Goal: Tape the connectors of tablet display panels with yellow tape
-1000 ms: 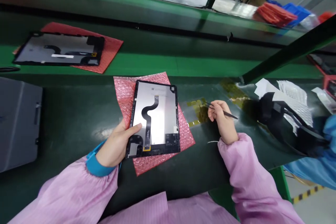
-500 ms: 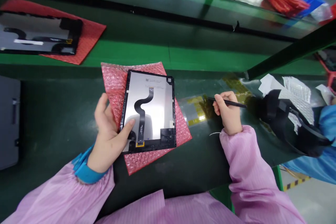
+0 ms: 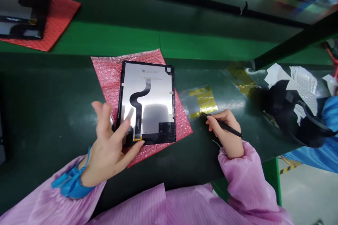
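A tablet display panel lies back side up on a pink bubble-wrap bag. A black ribbon cable snakes down its silver back to a small yellow patch at the lower edge. My left hand is open at the panel's lower left corner, fingers spread, with the thumb at the bottom edge by the patch. Between the fingers of my right hand are black tweezers, held like a pen. Their tip meets the lower edge of the yellow tape pieces on a clear sheet.
Another display panel rests on a red bubble-wrap bag at the upper left. Farther right lie more yellow tape, a black strapped object and white wrapping. A green post slants above. A blue sleeve shows at the right edge.
My right hand has brought the tweezers down and left to the lower edge of the tape pieces. My left thumb has shifted from the panel's left side to its bottom edge. The view has shifted.
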Demonstrator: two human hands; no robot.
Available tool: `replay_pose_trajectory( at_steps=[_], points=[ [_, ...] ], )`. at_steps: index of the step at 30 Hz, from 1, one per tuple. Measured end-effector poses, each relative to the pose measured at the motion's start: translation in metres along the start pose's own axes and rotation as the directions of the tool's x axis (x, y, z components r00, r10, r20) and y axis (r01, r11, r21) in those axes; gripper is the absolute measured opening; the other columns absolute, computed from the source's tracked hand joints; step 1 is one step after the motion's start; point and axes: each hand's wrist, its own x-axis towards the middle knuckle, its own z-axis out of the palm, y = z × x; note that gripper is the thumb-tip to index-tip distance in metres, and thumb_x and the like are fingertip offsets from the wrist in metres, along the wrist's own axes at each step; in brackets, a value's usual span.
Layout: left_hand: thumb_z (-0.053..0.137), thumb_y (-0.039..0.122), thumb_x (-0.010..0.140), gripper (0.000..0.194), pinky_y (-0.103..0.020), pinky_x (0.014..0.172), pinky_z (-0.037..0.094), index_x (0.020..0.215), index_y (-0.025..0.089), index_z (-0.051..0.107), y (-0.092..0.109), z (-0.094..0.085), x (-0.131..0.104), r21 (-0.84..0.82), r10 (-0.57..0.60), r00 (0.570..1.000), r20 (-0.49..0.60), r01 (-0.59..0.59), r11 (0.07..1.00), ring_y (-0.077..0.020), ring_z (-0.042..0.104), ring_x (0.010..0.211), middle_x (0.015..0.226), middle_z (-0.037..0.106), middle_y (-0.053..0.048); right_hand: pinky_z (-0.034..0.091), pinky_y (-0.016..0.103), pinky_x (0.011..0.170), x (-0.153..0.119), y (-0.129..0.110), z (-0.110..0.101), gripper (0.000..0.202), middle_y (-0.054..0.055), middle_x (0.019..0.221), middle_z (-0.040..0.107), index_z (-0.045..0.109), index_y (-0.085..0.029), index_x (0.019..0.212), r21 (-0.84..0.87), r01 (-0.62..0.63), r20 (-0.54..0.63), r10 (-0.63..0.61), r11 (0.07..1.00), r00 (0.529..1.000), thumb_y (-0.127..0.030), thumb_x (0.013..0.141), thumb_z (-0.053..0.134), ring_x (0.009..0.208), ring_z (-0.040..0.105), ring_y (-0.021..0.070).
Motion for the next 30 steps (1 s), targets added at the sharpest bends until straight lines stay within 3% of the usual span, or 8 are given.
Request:
replay_pose_trajectory(
  at_steps=[3, 6, 11, 16, 21, 25, 27, 30],
  points=[
    [0.059, 0.024, 0.101, 0.095, -0.066, 0.126, 0.021, 0.174, 0.031, -0.002, -0.002, 0.005, -0.005, 0.038, 0.015, 0.996, 0.087, -0.018, 0.999, -0.0351, -0.008, 0.163, 0.175, -0.015, -0.006, 0.041, 0.02, 0.046, 0.0, -0.002, -0.003, 0.029, 0.0, 0.069, 0.067, 0.057, -0.017, 0.086, -0.019, -0.033, 0.0, 0.033, 0.999, 0.999, -0.039, 0.092, 0.076, 0.048, 0.054, 0.0076],
    [0.059, 0.028, 0.102, 0.087, -0.068, 0.123, 0.025, 0.173, 0.02, 0.011, -0.004, 0.009, -0.007, 0.06, 0.033, 0.994, 0.106, -0.04, 0.997, -0.0398, 0.0, 0.163, 0.175, -0.002, -0.018, 0.041, 0.02, 0.044, 0.002, -0.006, -0.005, 0.03, 0.0, 0.066, 0.065, 0.056, -0.017, 0.085, 0.017, -0.094, 0.035, 0.093, 0.995, 0.995, -0.039, 0.092, 0.075, 0.044, 0.051, 0.0071],
    [0.06, 0.027, 0.103, 0.069, -0.069, 0.123, 0.021, 0.161, 0.009, 0.029, 0.0, 0.01, -0.005, 0.042, 0.061, 0.992, 0.112, -0.066, 0.997, -0.0435, -0.006, 0.161, 0.171, 0.01, -0.027, 0.034, 0.018, 0.036, 0.009, -0.009, -0.003, 0.031, 0.002, 0.064, 0.065, 0.055, -0.016, 0.082, 0.127, -0.098, 0.104, 0.085, 0.987, 0.991, -0.037, 0.093, 0.075, 0.038, 0.045, 0.0061],
    [0.06, 0.016, 0.101, 0.067, -0.059, 0.13, 0.011, 0.159, 0.009, 0.027, 0.003, 0.004, -0.005, -0.173, 0.06, 0.992, 0.114, -0.039, 0.984, -0.0326, -0.001, 0.164, 0.171, 0.009, -0.025, 0.033, 0.016, 0.036, 0.007, -0.005, 0.002, 0.034, 0.002, 0.069, 0.068, 0.048, -0.017, 0.08, 0.306, -0.022, 0.017, 0.017, 0.952, 1.0, -0.031, 0.094, 0.076, 0.046, 0.056, 0.009],
    [0.056, 0.005, 0.099, 0.056, -0.05, 0.133, 0.022, 0.151, 0.009, 0.036, -0.006, -0.003, -0.005, -0.328, 0.096, 0.993, 0.074, -0.067, 0.942, -0.0283, 0.018, 0.162, 0.16, 0.04, -0.022, 0.033, 0.011, 0.037, -0.013, -0.02, 0.021, 0.034, -0.002, 0.068, 0.065, 0.043, -0.016, 0.08, 0.463, 0.056, 0.027, -0.077, 0.885, 0.997, -0.024, 0.099, 0.07, 0.046, 0.056, 0.0058],
    [0.053, 0.005, 0.102, 0.043, -0.043, 0.131, 0.029, 0.143, 0.013, 0.047, -0.019, -0.011, -0.007, -0.286, 0.233, 0.96, 0.155, -0.183, 0.941, -0.0225, 0.034, 0.156, 0.144, 0.062, -0.009, 0.034, 0.008, 0.037, -0.039, -0.042, 0.049, 0.028, -0.004, 0.069, 0.065, 0.043, -0.016, 0.083, 0.533, 0.02, 0.115, -0.096, 0.846, 0.989, -0.018, 0.103, 0.063, 0.045, 0.057, 0.0044],
    [0.052, 0.008, 0.104, 0.039, -0.04, 0.132, 0.026, 0.142, 0.013, 0.05, -0.024, -0.014, -0.008, -0.247, 0.316, 0.925, 0.213, -0.262, 0.933, -0.0201, 0.037, 0.155, 0.141, 0.065, -0.006, 0.037, 0.007, 0.039, -0.052, -0.052, 0.064, 0.025, -0.005, 0.071, 0.066, 0.045, -0.016, 0.085, 0.519, -0.004, 0.149, -0.086, 0.855, 0.985, -0.015, 0.103, 0.061, 0.045, 0.057, 0.0036],
    [0.05, 0.015, 0.107, 0.037, -0.036, 0.133, 0.021, 0.144, 0.012, 0.052, -0.029, -0.014, -0.009, -0.204, 0.327, 0.904, 0.275, -0.277, 0.939, -0.0193, 0.039, 0.154, 0.145, 0.062, -0.006, 0.039, 0.009, 0.042, -0.067, -0.062, 0.084, 0.023, -0.004, 0.074, 0.068, 0.045, -0.016, 0.086, 0.505, -0.003, 0.17, -0.096, 0.863, 0.981, -0.012, 0.103, 0.06, 0.048, 0.059, 0.0038]
  ],
)
